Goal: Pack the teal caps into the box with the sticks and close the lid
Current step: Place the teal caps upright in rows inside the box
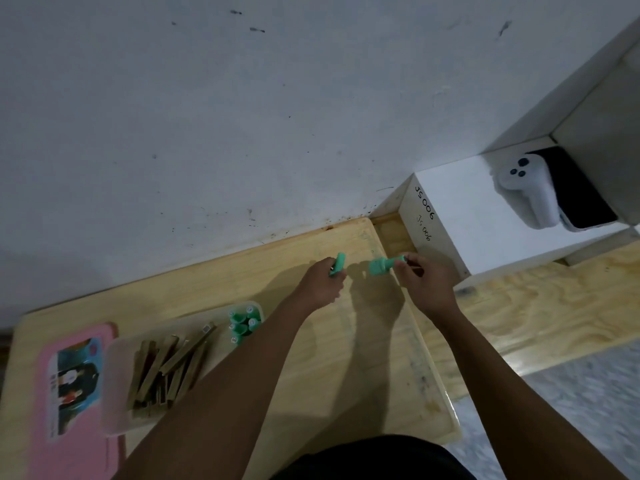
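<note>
The pale wooden tabletop (363, 358) carries everything. Near its left edge lies the pink lid (74, 386), flat and off the box. Just beside it stands the translucent box (117, 410), with the brown sticks (169, 368) piled loosely along its length. A cluster of teal caps (242, 322) sits in the box's far end.

Both hands are out by the far right corner of the tabletop, well apart from the box. The left hand (323, 282) has its fingers curled round a single cap (339, 263), which pokes up past the knuckles. The right hand (427, 282) pinches a longer teal piece (381, 265) by its narrow end between fingertips and thumb — whether that is one cap or two nested, I cannot tell.

The caps look like small, hard moulded plastic: probably light, stiff and a little slick, and unlikely to break if dropped. A pinch across the sides should do, firm enough to stop a smooth cap squirting out. They probably want setting down next to the ones already in the box, clear of the sticks, so that the lid seats flat.
</note>
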### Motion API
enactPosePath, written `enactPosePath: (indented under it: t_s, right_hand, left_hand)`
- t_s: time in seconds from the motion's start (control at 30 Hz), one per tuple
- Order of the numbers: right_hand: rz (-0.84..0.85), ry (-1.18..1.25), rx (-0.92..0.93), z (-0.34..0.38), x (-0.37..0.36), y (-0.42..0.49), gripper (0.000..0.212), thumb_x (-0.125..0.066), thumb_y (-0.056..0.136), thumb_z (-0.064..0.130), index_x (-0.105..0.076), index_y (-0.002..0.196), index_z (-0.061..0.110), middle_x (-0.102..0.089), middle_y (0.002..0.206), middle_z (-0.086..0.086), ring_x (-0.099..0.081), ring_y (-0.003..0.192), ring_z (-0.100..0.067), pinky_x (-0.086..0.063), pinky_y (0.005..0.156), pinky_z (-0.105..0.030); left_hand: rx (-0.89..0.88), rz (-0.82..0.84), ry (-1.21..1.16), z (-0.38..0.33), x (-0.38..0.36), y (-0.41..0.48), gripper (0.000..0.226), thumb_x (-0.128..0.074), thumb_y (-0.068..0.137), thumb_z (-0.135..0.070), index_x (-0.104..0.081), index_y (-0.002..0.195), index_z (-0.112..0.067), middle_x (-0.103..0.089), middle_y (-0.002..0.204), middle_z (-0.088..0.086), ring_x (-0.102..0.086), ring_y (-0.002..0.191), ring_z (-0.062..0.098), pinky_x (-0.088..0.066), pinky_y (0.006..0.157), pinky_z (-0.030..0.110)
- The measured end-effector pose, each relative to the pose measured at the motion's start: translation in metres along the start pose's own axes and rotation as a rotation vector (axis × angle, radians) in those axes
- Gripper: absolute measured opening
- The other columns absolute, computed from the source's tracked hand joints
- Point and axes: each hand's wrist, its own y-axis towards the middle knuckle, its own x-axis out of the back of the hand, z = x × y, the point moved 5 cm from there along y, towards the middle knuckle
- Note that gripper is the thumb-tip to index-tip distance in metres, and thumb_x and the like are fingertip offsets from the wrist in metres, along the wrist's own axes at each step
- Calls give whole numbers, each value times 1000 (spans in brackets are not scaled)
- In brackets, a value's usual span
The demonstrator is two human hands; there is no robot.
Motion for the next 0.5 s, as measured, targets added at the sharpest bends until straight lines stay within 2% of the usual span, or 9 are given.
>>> enactPosePath:
  t_s: [0.13, 0.23, 0.33, 0.5]
  right_hand:
    - [14, 15, 51, 15, -8, -16, 30, -56, 97, 30, -64, 120, 13, -69, 104, -3, -66, 78, -7, -49, 62, -16]
    - [40, 87, 76, 30, -21, -34, 29, -56, 97, 24, -63, 121, 10, -67, 109, -5, -64, 72, -5, -49, 57, -10]
    - [79, 182, 84, 49, -37, -56, 25, -57, 97, 18, -64, 119, 9, -65, 109, -6, -60, 68, -6, -45, 54, -8]
    - [189, 174, 153, 83, -65, -95, 22, -59, 96, 18, -67, 116, 13, -68, 101, -3, -60, 60, 5, -45, 56, -9]
  left_hand:
    - [82, -53, -415, 2, 18, -35, 23, -47, 98, -26, -52, 109, -7, -64, 90, 13, -64, 68, 24, -55, 59, 34]
    - [86, -69, -616, 8, 34, -66, 20, -48, 97, -25, -53, 104, -7, -64, 82, 11, -61, 63, 25, -51, 52, 30]
    - [58, -99, -687, 17, 53, -95, 17, -48, 97, -25, -53, 101, -9, -64, 80, 12, -57, 59, 25, -48, 53, 31]
    - [-9, -207, -664, 40, 89, -146, 13, -44, 99, -29, -48, 102, -17, -69, 78, 8, -58, 60, 24, -45, 57, 33]
